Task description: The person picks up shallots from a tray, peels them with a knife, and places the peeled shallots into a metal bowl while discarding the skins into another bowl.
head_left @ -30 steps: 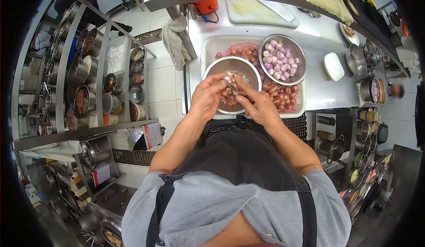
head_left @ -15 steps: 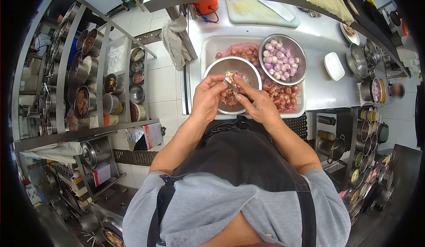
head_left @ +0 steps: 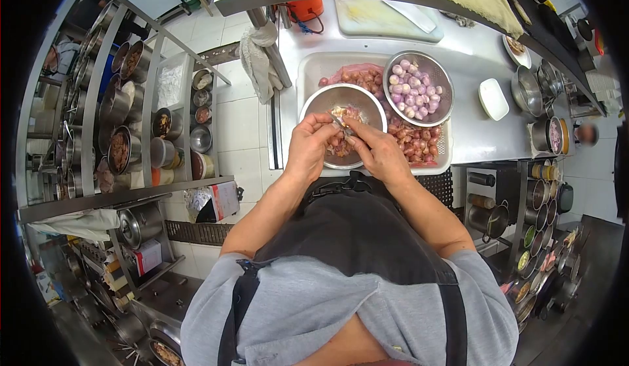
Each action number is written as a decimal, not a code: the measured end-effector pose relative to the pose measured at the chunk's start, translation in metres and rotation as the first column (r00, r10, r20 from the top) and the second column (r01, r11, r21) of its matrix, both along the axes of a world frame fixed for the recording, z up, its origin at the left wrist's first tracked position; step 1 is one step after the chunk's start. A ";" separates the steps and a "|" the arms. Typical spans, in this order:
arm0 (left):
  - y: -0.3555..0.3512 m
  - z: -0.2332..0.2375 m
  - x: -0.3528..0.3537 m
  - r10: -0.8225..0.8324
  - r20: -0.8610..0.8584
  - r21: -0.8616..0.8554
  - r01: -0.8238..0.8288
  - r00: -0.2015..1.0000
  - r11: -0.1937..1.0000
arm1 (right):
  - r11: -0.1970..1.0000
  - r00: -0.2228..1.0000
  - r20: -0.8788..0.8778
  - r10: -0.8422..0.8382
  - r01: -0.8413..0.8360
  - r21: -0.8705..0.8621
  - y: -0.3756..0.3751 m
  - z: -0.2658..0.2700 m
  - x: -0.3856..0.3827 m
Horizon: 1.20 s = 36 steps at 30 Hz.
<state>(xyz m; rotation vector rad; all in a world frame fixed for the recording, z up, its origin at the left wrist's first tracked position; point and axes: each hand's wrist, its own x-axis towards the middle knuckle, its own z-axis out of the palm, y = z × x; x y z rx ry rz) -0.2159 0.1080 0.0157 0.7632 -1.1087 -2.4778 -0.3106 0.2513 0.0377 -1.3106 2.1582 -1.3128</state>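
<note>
My left hand (head_left: 309,146) is closed, its fingertips pinching a shallot mostly hidden by the fingers. My right hand (head_left: 381,153) grips a small knife (head_left: 341,123), its short blade against the fingertips of the left. Both hands are over a steel bowl (head_left: 375,107) holding papery shallot skins (head_left: 339,148). To the right of it, a steel colander (head_left: 447,97) is filled with peeled purple-white shallots (head_left: 414,89). Unpeeled reddish shallots (head_left: 416,144) lie around both vessels in a white plastic basket (head_left: 308,71).
A cutting board (head_left: 367,22) with a broad-bladed knife (head_left: 413,15) lies at the back of the steel counter. A white dish (head_left: 494,98) sits to the right. An overhead shelf (head_left: 380,0) crosses above the counter. Racks of pots (head_left: 121,150) stand to the left.
The fingertips and knife have shifted slightly; the pale piece seen at my left fingertips is now mostly covered. More of the skins at the back of the bowl shows.
</note>
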 end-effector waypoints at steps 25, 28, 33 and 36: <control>-0.016 0.000 0.001 -0.104 0.015 0.184 0.100 0.994 0.978 | 0.987 0.884 0.448 -0.133 0.078 0.138 0.017 -0.016 -0.010; -0.021 -0.007 -0.002 -0.119 0.042 0.049 0.116 0.992 0.992 | 0.963 0.919 0.342 -0.196 0.115 0.244 0.031 -0.029 -0.013; -0.030 0.005 -0.052 -0.145 0.130 -0.381 0.185 0.981 0.906 | 0.958 0.924 0.302 -0.235 0.167 0.235 0.050 -0.046 -0.010; -0.029 0.008 -0.104 -0.330 0.082 -0.602 0.311 0.940 0.736 | 0.960 0.931 0.281 -0.234 0.175 0.219 0.052 -0.043 -0.006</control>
